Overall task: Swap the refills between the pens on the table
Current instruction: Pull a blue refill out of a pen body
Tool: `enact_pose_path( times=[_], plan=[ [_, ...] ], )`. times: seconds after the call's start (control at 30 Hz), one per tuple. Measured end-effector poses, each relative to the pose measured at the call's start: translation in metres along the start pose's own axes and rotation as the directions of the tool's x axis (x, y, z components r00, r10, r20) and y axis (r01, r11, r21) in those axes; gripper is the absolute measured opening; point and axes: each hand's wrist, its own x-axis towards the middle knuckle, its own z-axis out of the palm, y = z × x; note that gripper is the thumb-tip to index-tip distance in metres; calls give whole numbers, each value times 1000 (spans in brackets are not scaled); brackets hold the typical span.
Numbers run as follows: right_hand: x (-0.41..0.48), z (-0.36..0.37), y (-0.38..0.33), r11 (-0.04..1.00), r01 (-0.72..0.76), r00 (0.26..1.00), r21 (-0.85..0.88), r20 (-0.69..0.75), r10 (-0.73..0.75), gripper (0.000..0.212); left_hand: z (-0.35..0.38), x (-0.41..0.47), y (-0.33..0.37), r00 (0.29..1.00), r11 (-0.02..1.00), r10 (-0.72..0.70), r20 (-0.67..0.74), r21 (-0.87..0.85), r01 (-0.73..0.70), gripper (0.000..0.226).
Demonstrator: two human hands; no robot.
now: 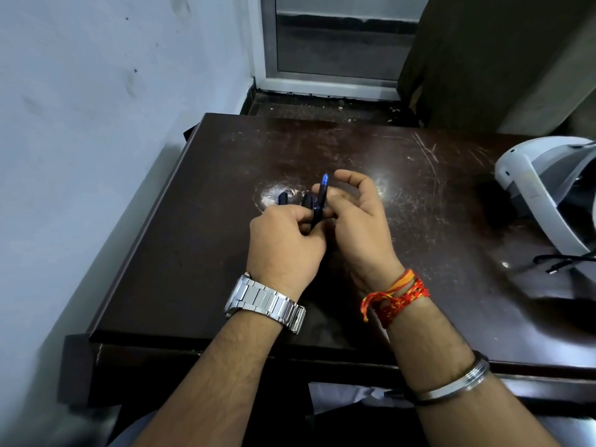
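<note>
Count, first pass: two hands of mine, left hand (283,246) and right hand (361,221). Three dark pen pieces between them: pen with blue tip (319,201), second barrel (308,201), third barrel (283,199). One table (180,253). One white headset (545,191).

A dark brown desk (419,162) — scratched and glossy, catching a bright glare — stands against a pale blue, smudged wall (96,91). Behind it, a white-framed door (335,43) meets a dusty dark floor (322,106); a drab curtain (483,53) hangs at right.
</note>
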Motion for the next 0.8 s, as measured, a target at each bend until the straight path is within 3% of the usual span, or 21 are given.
enact_pose_path(
  times=[0.1, 0.23, 0.37, 0.43, 0.57, 0.67, 0.73, 0.8],
  plan=[
    [-1, -1, 2, 996, 31, 1000, -88, 9, -30, 22, 0, 1, -1, 1000, 1000, 4, 4, 16, -4, 6],
    [0, -1, -3, 999, -30, 999, 15, 29, 30, 28, 0, 0, -1, 1000, 1000, 0, 4, 1, 0, 8],
    [-3, -2, -2, 995, -33, 999, -93, 9, 34, 30, 1, 1, -1, 1000, 999, 21, 9, 44, -21, 6],
    [-2, -3, -4, 998, -9, 1000, -67, -9, 8, 21, 1, 1, -2, 1000, 998, 24, 19, 54, -25, 5],
    [1, -5, -12, 993, 78, 986, 88, -155, -64, 16, 1, -2, -1, 997, 996, 22, 79, 83, -28, 7],
    [5, -12, -16, 970, 212, 927, 119, -338, -162, 16, 1, -4, 0, 987, 989, 1, 163, 149, -26, 5],
    [7, -18, -19, 961, 261, 894, 94, -400, -204, 16, -1, -4, 1, 989, 986, -9, 146, 166, -16, 6],
    [8, -20, -18, 973, 220, 912, 63, -368, -182, 14, -2, -1, 0, 998, 987, -8, 70, 159, -3, 8]
  ],
)
